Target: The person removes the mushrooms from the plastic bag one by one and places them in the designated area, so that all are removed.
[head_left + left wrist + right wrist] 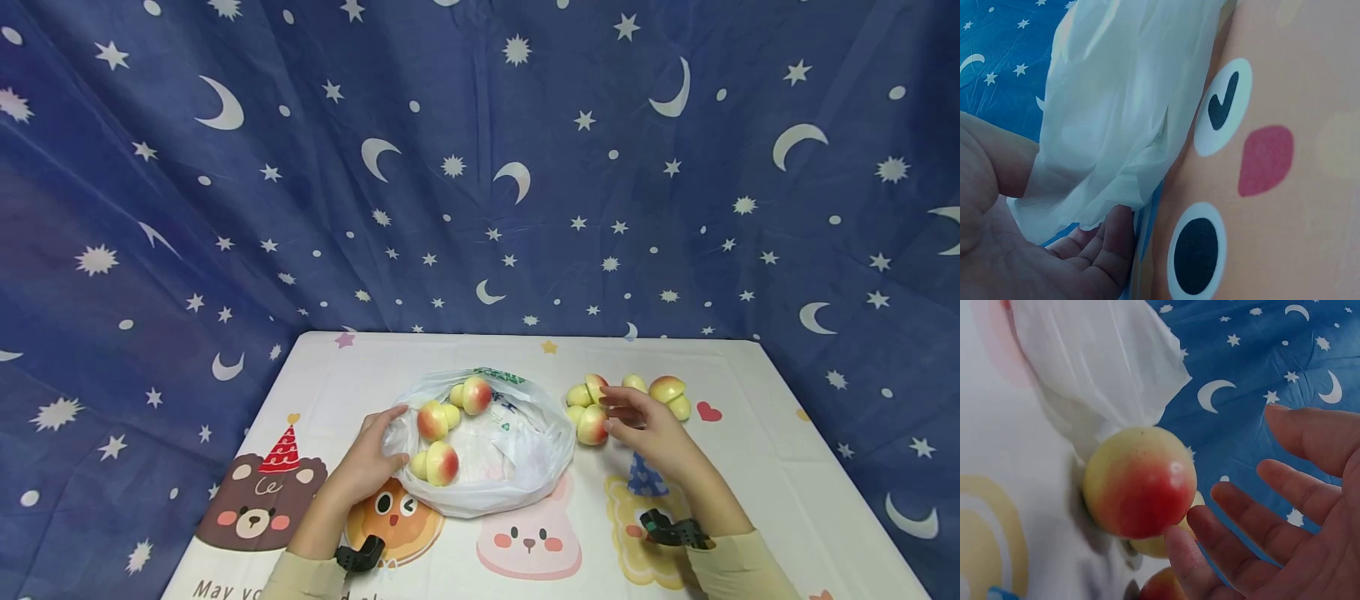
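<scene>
A white plastic bag (480,500) lies on the table with its mouth spread wide, and 3 toy mushrooms rest inside at its left and back: one toy mushroom (442,463) at the front, one (432,421) behind it, one (476,396) at the back. My left hand (367,458) holds the bag's left rim between thumb and fingers; the left wrist view shows the white film (1116,112) there. My right hand (645,425) reaches over a yellow toy mushroom with a red blush (1141,481) just right of the bag. Its fingers are spread, a fingertip touching or nearly touching the mushroom.
More toy mushrooms sit right of the bag, one (586,389) behind the nearest and another (667,390) beyond my right hand, which partly hides the group. The tablecloth (750,467) has cartoon prints. A blue curtain (480,167) with moons and stars hangs behind.
</scene>
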`<state>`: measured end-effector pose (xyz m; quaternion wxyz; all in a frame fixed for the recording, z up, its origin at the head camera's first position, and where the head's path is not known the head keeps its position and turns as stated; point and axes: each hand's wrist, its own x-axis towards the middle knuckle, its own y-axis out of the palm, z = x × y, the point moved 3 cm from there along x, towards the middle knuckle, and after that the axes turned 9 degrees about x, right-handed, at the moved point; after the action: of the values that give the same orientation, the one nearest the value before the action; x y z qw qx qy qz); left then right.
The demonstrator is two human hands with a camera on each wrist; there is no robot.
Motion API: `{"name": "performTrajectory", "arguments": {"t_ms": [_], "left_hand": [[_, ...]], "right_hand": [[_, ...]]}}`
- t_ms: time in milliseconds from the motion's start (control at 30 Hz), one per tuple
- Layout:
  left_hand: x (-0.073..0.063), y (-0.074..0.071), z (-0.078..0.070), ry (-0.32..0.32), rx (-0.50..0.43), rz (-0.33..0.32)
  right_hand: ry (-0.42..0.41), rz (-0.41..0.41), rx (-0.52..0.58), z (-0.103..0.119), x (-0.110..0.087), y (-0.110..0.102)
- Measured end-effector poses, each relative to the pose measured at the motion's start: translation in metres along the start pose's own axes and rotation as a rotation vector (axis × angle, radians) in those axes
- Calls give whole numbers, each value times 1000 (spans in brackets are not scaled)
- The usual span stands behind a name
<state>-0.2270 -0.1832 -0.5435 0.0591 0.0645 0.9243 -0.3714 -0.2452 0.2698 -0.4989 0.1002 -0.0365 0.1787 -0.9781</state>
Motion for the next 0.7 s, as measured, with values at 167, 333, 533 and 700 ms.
{"name": "performTrajectory", "arguments": {"t_ms": [167, 333, 533, 700], "left_hand": [[1, 1, 1, 0, 1, -1], [1, 1, 1, 1, -4, 2], [1, 1, 2, -6, -11, 5], [2, 2, 2, -4, -10, 1]], "right_hand": [[-26, 12, 11, 4, 2, 6], [-52, 5, 4, 7, 6, 12], [-73, 23, 15, 17, 10, 20], [-87, 45, 17, 23, 14, 28]]}}
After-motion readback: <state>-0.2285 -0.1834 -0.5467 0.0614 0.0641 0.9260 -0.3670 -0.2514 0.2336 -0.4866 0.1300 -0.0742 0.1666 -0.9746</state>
